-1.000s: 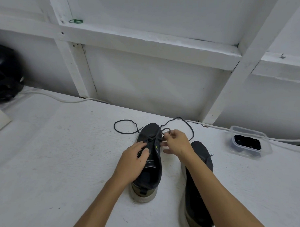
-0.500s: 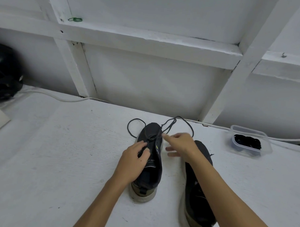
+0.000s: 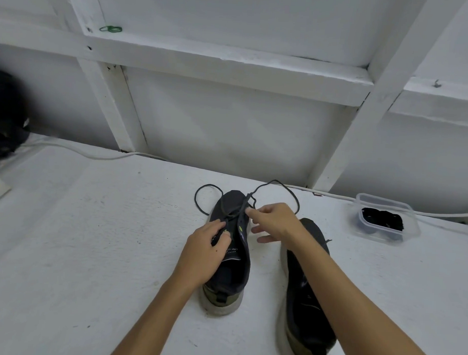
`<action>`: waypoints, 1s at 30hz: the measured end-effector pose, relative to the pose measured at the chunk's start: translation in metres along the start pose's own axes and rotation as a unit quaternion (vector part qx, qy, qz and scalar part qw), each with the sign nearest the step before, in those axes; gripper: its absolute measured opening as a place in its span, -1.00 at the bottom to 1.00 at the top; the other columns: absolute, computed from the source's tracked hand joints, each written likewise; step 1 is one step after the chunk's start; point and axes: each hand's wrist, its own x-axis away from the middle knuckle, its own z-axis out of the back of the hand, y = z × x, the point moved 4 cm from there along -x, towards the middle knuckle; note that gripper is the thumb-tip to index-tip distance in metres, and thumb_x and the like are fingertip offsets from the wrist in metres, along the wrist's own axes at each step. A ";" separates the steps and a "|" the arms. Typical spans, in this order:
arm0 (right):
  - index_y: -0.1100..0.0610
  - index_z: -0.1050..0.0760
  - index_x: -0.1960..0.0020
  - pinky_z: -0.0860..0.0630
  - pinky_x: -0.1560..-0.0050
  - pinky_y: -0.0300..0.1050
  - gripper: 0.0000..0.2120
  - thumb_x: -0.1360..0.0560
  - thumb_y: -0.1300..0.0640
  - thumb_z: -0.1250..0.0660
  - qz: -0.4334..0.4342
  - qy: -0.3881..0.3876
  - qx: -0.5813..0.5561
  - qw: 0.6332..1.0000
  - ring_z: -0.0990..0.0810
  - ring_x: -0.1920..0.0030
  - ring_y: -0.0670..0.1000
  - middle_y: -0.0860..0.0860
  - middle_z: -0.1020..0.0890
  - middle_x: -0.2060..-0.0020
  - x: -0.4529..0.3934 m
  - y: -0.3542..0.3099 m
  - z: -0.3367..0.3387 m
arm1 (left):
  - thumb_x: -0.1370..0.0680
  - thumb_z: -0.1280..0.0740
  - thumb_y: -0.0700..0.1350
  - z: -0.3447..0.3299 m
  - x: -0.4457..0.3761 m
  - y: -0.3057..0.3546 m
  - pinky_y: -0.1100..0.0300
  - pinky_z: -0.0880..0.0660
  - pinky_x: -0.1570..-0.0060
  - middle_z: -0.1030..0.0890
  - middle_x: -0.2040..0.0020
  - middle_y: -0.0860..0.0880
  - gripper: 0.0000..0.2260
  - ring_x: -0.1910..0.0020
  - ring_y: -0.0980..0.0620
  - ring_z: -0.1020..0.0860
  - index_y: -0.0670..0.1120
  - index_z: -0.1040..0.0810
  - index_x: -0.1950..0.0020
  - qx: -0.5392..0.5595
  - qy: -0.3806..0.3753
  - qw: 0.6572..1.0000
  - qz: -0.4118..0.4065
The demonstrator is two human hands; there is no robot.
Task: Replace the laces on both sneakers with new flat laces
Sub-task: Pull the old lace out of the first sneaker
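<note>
While sneaker (image 3: 232, 278) is pinned by curled L hand (image 3: 205, 252), lace (image 3: 274, 180) at its toe, touched by spread R hand (image 3: 277, 222), should be eased evenly.

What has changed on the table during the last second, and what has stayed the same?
The loop of the lace left of the toe has shrunk toward the left sneaker. The right hand has opened from a curled pinch, fingers spread, one fingertip at the lace. Unchanged: the left hand holding that sneaker's upper, the right sneaker, the container.
</note>
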 end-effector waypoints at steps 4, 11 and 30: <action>0.15 -0.69 0.14 -0.69 0.26 -0.09 -0.84 -0.53 0.06 -0.47 0.026 0.047 -0.037 0.998 -0.74 0.16 0.05 0.10 -0.73 0.18 0.001 -0.005 -0.016 | -0.64 -0.22 0.05 0.000 0.000 0.000 0.18 -0.36 -0.39 -0.49 -0.42 0.15 -0.62 -0.41 0.15 -0.41 0.04 -0.49 -0.45 0.005 -0.001 1.000 -0.002; 0.21 -0.54 -0.06 -0.63 0.40 -0.14 -0.84 -0.67 0.13 -0.25 0.062 0.224 -0.193 0.953 -0.72 0.33 -0.08 0.07 -0.61 0.15 -0.006 -0.011 0.025 | -0.64 -0.22 0.06 -0.001 0.001 -0.003 0.27 -0.28 -0.37 -0.43 -0.48 0.11 -0.59 -0.45 0.16 -0.36 0.03 -0.45 -0.48 0.005 -0.005 1.000 0.005; 0.22 -0.51 -0.24 -0.52 -0.02 -0.02 -0.75 -0.60 0.16 -0.37 0.063 0.260 0.100 0.958 -0.62 -0.12 0.19 0.15 -0.62 -0.15 -0.009 -0.004 0.033 | -0.64 -0.23 0.07 0.000 0.001 -0.003 0.21 -0.29 -0.42 -0.43 -0.48 0.11 -0.59 -0.46 0.15 -0.36 0.04 -0.45 -0.48 0.001 -0.006 1.000 0.008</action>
